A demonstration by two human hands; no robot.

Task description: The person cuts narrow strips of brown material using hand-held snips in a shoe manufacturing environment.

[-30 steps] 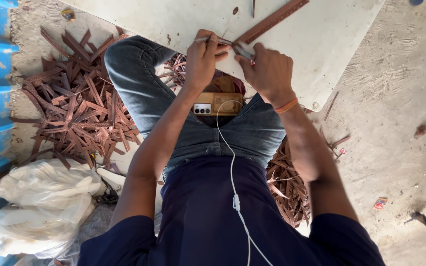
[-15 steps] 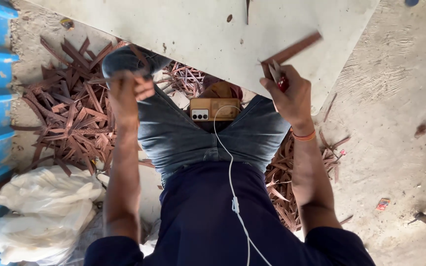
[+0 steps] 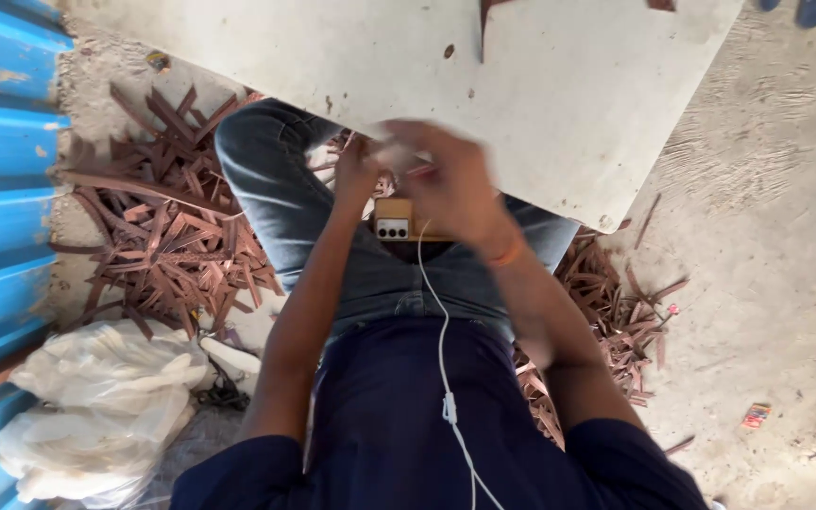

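Wood strip no longer raised; left hand (image 3: pixel 359 173), right hand (image 3: pixel 446 184) back together at lap, blurred; grip unclear.

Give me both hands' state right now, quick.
Left hand: raised above the lap at the white board's edge; grip cannot be told.
Right hand: motion-blurred beside the left; whether it holds anything cannot be told.

bright daylight, hands probably motion-blurred
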